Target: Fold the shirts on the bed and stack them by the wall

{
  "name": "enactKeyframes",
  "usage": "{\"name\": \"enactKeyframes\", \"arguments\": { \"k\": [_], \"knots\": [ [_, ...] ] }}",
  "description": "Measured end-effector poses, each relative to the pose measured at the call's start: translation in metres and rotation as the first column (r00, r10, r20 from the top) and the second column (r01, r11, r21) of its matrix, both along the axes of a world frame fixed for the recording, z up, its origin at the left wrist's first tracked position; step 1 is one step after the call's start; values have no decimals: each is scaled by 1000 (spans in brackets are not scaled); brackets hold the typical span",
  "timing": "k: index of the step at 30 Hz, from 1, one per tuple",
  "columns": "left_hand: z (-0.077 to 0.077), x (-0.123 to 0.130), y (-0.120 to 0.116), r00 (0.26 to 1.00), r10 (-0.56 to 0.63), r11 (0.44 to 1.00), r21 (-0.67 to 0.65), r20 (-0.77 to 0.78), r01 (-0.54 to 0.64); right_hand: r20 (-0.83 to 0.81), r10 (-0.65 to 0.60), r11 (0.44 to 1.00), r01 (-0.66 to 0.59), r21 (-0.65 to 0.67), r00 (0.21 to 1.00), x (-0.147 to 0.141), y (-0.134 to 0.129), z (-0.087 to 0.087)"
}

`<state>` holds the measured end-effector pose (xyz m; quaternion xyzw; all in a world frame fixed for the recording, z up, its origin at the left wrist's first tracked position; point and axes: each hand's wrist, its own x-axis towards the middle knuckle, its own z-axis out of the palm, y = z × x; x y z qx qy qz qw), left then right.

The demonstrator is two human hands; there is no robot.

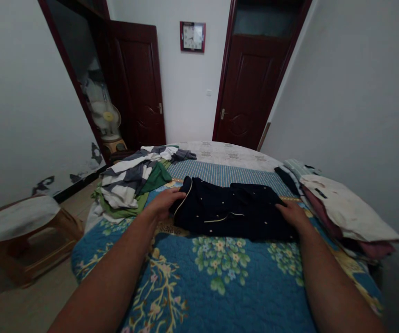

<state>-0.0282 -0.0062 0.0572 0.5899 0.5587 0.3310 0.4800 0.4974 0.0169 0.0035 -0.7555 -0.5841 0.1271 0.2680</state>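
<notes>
A dark navy shirt (225, 208) with small pale dots and cream piping lies folded lengthwise across the bed. My left hand (166, 202) is closed on its left end, thumb on top near the piped edge, fingers partly hidden. At the opposite end, my right hand (292, 213) pinches the cloth, with the fingertips mostly under the fabric. The shirt rests on a blue quilted cover (254, 282) with printed flowers.
To the left is a loose heap of clothes (126, 178), white, grey and green. A stack of folded clothes (345, 206) sits along the right wall. A wooden stool (22, 222) stands left of the bed; a fan (105, 115) is in the doorway.
</notes>
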Motion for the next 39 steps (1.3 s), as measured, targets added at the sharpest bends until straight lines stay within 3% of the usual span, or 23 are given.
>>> {"name": "enactKeyframes", "arguments": {
  "k": [1, 5, 9, 12, 16, 20, 23, 25, 28, 30, 33, 36, 39],
  "knots": [
    [-2, -2, 0, 995, 37, 999, -39, 91, -33, 7, 0, 1000, 0, -6, 1000, 1, 1, -1],
    [-12, -13, 2, 970, 182, 975, -159, 161, -156, 10, 3, 1000, -3, 4, 1000, 4, 4, -7],
    [-15, -15, 7, 942, 134, 971, -233, 307, -62, -6, 2, 1000, -2, 29, 1000, 4, 5, -9],
    [-16, -14, 10, 987, 115, 983, -154, 114, -97, -32, -2, 999, 3, 36, 999, 2, 3, -7],
    [-22, -14, 12, 972, 198, 980, 20, -129, -197, -114, -44, 998, 49, 47, 992, 1, 1, -2],
    [-30, -17, 15, 970, 208, 976, 95, -127, -196, -268, -94, 993, 109, 42, 959, -3, 0, 12],
    [-34, -21, 20, 963, 239, 967, 121, -121, -225, -374, -157, 982, 184, 37, 914, -15, -2, 35],
    [-38, -24, 25, 963, 241, 966, 123, -123, -226, -430, -158, 978, 201, 58, 889, -30, -5, 55],
    [-43, -28, 30, 963, 230, 969, 126, -142, -213, -443, -51, 992, 95, 79, 895, -63, -9, 90],
    [-45, -28, 31, 955, 247, 962, 157, -164, -222, -369, 40, 996, -8, 86, 928, -91, -11, 112],
    [-46, -27, 30, 958, 250, 960, 163, -142, -227, -117, 120, 988, -108, 108, 986, -142, -12, 134],
    [-45, -26, 28, 973, 211, 973, 110, -93, -201, 115, 179, 975, -192, 108, 977, -203, -14, 131],
    [-44, -26, 27, 972, 217, 973, 105, -92, -207, 267, 216, 972, -232, 29, 939, -264, -18, 104]
  ]
}}
